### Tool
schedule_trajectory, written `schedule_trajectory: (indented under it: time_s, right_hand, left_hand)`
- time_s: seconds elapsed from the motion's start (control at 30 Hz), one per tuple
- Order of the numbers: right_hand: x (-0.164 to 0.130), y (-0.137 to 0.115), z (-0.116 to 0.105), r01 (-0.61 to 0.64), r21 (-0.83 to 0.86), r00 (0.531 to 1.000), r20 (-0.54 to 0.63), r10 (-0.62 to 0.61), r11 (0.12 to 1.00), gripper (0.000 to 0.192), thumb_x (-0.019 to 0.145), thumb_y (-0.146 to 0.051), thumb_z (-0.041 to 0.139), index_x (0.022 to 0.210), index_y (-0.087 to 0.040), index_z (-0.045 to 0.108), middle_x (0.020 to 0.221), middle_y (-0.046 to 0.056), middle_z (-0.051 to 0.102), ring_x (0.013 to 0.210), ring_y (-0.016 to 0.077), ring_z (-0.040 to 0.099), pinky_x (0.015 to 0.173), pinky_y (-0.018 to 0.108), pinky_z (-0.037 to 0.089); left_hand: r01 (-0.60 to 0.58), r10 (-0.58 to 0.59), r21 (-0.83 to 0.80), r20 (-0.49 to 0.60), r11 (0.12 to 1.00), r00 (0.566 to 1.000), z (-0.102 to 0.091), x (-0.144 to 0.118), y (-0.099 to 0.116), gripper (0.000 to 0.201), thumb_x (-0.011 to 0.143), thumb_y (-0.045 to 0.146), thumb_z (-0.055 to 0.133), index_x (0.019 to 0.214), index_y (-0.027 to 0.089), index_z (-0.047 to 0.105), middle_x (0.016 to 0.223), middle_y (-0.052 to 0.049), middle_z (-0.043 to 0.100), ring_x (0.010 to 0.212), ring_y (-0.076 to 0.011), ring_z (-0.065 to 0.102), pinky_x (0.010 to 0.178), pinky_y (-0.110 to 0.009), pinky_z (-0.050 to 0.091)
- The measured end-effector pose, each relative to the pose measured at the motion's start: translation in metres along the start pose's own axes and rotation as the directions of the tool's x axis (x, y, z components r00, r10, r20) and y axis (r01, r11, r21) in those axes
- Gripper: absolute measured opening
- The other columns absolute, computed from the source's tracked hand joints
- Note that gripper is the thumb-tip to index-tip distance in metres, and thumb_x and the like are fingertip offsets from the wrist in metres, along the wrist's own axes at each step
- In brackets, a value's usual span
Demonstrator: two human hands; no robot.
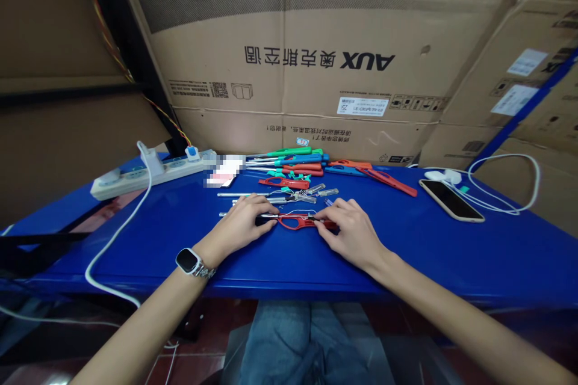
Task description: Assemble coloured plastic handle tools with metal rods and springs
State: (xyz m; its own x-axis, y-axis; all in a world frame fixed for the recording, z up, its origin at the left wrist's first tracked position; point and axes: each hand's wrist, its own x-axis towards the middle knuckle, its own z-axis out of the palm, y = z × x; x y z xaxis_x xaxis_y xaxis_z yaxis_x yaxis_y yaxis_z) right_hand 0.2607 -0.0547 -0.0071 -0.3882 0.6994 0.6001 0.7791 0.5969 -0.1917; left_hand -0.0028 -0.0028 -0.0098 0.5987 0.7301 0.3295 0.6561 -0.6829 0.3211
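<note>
— Where did the red tool (300, 222) lie?

— Flat on the blue table (406, 252), long axis running left to right, spanning the gap between both hands.

— And the fingers?

— The left hand (241, 222) pinched its dark metal end; the right hand (350, 230) gripped the red handle end. Neither hand was nearer; each held its own end, with spare tools (293, 165) lying beyond them.
</note>
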Motion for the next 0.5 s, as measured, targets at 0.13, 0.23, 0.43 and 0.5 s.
schedule_trajectory:
  time_s: [0.13, 0.23, 0.43, 0.5]
  right_hand:
    - [-0.0001, -0.0005, 0.0003, -0.016, 0.012, 1.0, 0.014, 0.016, 1.0, 0.008, 0.089, -0.018, 0.062, 0.087, -0.019, 0.07, 0.076, 0.004, 0.072, 0.073, 0.018, 0.059, 0.07, 0.033, 0.035]
    - [0.0009, -0.0019, 0.0012, -0.044, 0.036, 0.999, 0.017, 0.044, 0.998, 0.008, 0.088, -0.019, 0.063, 0.087, -0.019, 0.07, 0.075, 0.003, 0.071, 0.073, 0.018, 0.059, 0.07, 0.033, 0.035]
    - [0.0038, -0.006, 0.0029, -0.112, 0.105, 0.992, 0.068, 0.105, 0.988, 0.007, 0.088, -0.02, 0.064, 0.088, -0.02, 0.071, 0.076, 0.003, 0.07, 0.074, 0.0182, 0.059, 0.073, 0.034, 0.036]
    - [0.0052, -0.0056, 0.0028, -0.128, 0.134, 0.988, 0.099, 0.116, 0.983, 0.006, 0.088, -0.02, 0.065, 0.089, -0.021, 0.071, 0.078, 0.003, 0.07, 0.077, 0.0185, 0.059, 0.075, 0.034, 0.036]
  left_hand:
    - [-0.009, 0.009, 0.001, 0.006, 1.0, 1.0, 0.0, 0.0, -0.0007, 0.016, 0.093, 0.03, 0.058, 0.103, 0.025, 0.07, 0.104, -0.004, 0.07, 0.104, -0.0242, 0.061, 0.099, -0.042, 0.041]
    - [-0.008, 0.008, 0.003, 0.004, 1.0, 1.0, -0.0003, -0.0004, -0.0004, 0.016, 0.093, 0.03, 0.058, 0.103, 0.025, 0.07, 0.104, -0.004, 0.07, 0.105, -0.0245, 0.06, 0.098, -0.042, 0.041]
    - [0.0, 0.0, -0.002, -0.002, 1.0, 1.0, -0.0005, -0.0006, 0.0007, 0.015, 0.093, 0.027, 0.059, 0.103, 0.025, 0.071, 0.105, -0.004, 0.069, 0.104, -0.0241, 0.061, 0.096, -0.041, 0.042]
    - [-0.006, 0.006, -0.002, -0.002, 1.0, 1.0, -0.0002, -0.0006, 0.0001, 0.015, 0.093, 0.027, 0.059, 0.103, 0.025, 0.071, 0.105, -0.004, 0.069, 0.105, -0.0239, 0.061, 0.097, -0.041, 0.042]
